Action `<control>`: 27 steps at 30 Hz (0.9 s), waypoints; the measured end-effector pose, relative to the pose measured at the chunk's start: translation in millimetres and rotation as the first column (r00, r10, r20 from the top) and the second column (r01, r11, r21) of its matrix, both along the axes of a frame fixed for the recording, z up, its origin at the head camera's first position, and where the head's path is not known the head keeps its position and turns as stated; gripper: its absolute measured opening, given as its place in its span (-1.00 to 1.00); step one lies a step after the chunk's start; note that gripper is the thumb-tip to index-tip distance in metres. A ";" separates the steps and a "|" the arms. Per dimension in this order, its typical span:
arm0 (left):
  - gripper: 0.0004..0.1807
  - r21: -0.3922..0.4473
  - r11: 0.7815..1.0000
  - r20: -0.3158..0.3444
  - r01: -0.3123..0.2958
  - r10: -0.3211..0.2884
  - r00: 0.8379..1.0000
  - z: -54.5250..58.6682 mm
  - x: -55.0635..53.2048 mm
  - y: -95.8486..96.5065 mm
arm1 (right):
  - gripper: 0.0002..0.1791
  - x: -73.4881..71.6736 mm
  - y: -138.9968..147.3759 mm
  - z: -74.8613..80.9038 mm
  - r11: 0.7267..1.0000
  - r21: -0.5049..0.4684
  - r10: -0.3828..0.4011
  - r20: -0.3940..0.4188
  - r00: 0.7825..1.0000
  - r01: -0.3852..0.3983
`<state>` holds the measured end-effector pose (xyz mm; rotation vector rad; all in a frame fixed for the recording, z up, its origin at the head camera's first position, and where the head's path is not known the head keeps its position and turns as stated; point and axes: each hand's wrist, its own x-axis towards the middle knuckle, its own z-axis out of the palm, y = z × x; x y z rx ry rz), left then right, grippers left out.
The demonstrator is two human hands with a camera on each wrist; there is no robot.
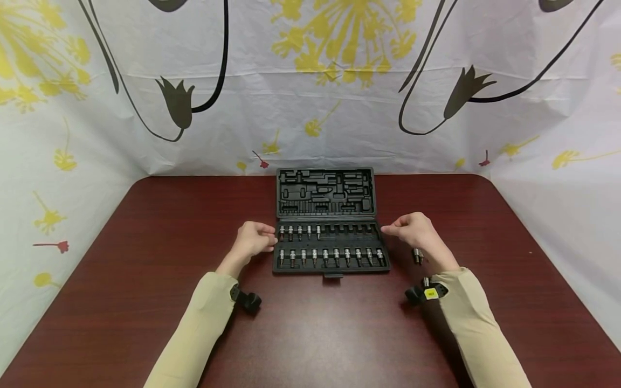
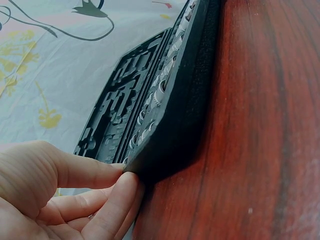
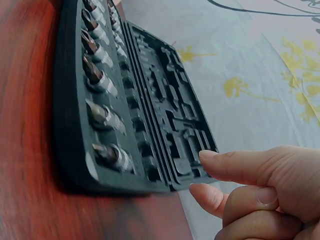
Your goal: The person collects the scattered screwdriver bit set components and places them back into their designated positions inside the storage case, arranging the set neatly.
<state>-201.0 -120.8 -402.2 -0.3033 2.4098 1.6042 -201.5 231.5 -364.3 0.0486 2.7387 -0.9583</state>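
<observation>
A black bit socket case [image 1: 335, 242] lies unfolded on the table, its lid [image 1: 326, 192] standing at the back. Silver bit sockets [image 1: 337, 255] fill the front row; in the back row several more [image 1: 300, 231] sit at the left, with dark slots to their right. My left hand [image 1: 252, 237] pinches the case's left edge; in the left wrist view its thumb and finger meet at the corner of the case [image 2: 172, 135]. Beside the right edge is my right hand [image 1: 416, 229], fingertips close to the case. Its thumb and forefinger stand apart with nothing between them [image 3: 265, 195].
Loose bit sockets [image 1: 417, 256] lie on the reddish-brown table [image 1: 194, 215] beneath the right forearm; another [image 1: 426, 282] is partly hidden by the wrist camera [image 1: 427, 293]. A patterned white cloth [image 1: 335, 108] hangs behind the table.
</observation>
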 end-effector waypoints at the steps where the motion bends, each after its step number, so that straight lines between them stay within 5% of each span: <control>1: -0.69 0.001 1.000 0.001 -0.001 0.001 1.000 0.1 0.1 0.0 | -0.58 0.3 2.2 0.6 1.000 0.004 -0.001 0.000 1.000 0.001; 27: -0.69 -0.001 1.000 0.006 0.008 -0.008 1.000 -0.9 -1.0 -1.0 | -0.59 15.5 69.8 -5.9 0.992 0.122 -0.030 -0.045 0.999 0.035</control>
